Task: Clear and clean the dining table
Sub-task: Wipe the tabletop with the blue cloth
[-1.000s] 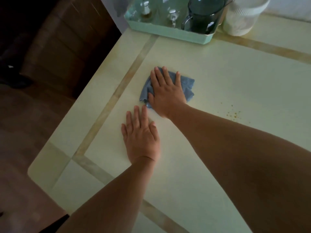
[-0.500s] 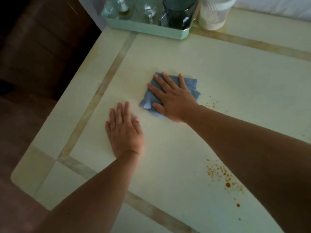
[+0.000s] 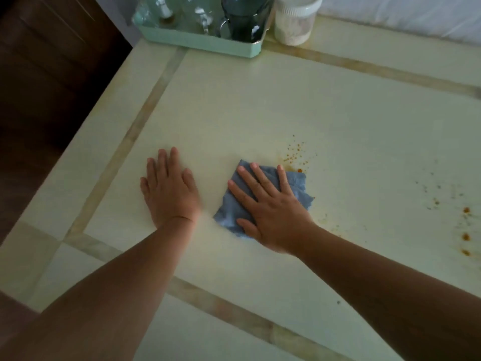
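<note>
A pale cream dining table (image 3: 260,105), crossed by tan inlaid bands, fills the head view. Near its middle lies a crumpled blue cloth (image 3: 296,186), pressed flat under the right hand (image 3: 270,209), whose fingers are spread straight over it and curl round nothing. Just to the cloth's left, the left hand (image 3: 169,194) rests palm down on the bare tabletop with fingers straight and close together, holding nothing. Orange-brown speckled stains (image 3: 294,155) sit right beside the cloth's far edge, and more spots (image 3: 466,237) lie well apart toward the right edge. At the far side stands a mint-green tray (image 3: 197,44) holding a dark glass mug (image 3: 242,22) and small clear glass pieces too blurred to name. Just beside the tray stands a clear plastic jar (image 3: 295,20) partly filled with something pale.
</note>
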{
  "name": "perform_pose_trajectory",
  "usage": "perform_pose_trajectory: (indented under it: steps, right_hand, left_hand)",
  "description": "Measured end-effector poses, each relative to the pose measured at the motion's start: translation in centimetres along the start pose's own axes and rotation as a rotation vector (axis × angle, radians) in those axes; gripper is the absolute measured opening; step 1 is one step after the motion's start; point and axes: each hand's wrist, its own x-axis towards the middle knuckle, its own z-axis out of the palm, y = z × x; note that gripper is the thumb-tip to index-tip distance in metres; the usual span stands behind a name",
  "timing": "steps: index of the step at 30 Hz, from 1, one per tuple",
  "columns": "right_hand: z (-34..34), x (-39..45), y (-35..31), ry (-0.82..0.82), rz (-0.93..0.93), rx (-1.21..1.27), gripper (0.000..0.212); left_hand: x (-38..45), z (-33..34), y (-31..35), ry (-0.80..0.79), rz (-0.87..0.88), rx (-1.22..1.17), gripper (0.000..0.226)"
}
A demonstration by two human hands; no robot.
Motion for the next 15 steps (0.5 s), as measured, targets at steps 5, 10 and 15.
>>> perform_pose_trajectory:
  steps: [5,10,15]
  right_hand:
    - [0.2,-5.1,-0.8,-0.029,0.123,-0.01,0.073]
    - [-0.1,-6.1,-0.8,-0.051,0.126,-0.001,0.073]
    - [-0.1,-5.5,-0.3,-0.043,0.103,0.027,0.072]
  left_hand:
    - [-0.5,-0.5,0.5,-0.049,0.002,0.036,0.051]
    - [-0.6,-0.8,2.2,-0.084,-0.04,0.071,0.052]
    - [-3.5,-0.1,7.0,-0.138,0.093,-0.035,0.053]
